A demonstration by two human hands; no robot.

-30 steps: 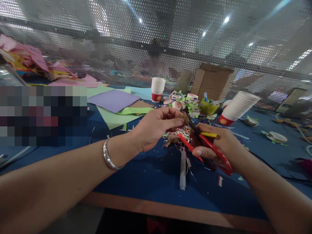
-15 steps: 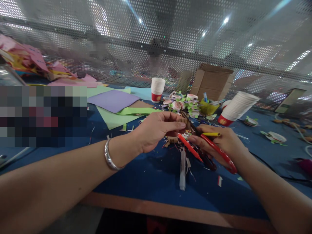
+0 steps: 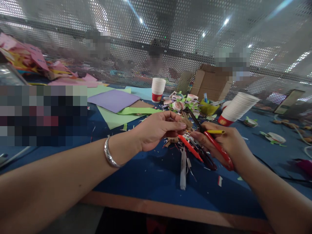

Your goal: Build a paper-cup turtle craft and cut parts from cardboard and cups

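Note:
My left hand point(image 3: 156, 131) is closed, thumb and fingers pinching a small brown piece of cardboard point(image 3: 187, 123). In my right hand point(image 3: 225, 143) is a pair of red-handled scissors point(image 3: 218, 148), its dark blades pointing up and left beside the cardboard. A short yellow stick-like thing point(image 3: 215, 132) shows at the fingers of my right hand; its kind is unclear. Below my hands, an orange-red pen point(image 3: 191, 149) and a white marker point(image 3: 182, 170) lie among paper scraps. A second, dark red pair of scissors point(image 3: 208, 159) appears to lie under my right hand.
Purple paper point(image 3: 113, 99) and green sheets point(image 3: 107, 117) lie left. Behind my hands are a paper cup stack point(image 3: 158, 91), a pile of small paper crafts point(image 3: 179, 102) and a yellow container point(image 3: 208, 107). A tilted cup stack point(image 3: 237, 107) is at right. Cardboard point(image 3: 209, 84) leans against the perforated screen.
The scissors have shifted slightly, with the blades now apart from the cardboard and more visible. My right hand has turned a little; my left hand still pinches the cardboard in nearly the same place.

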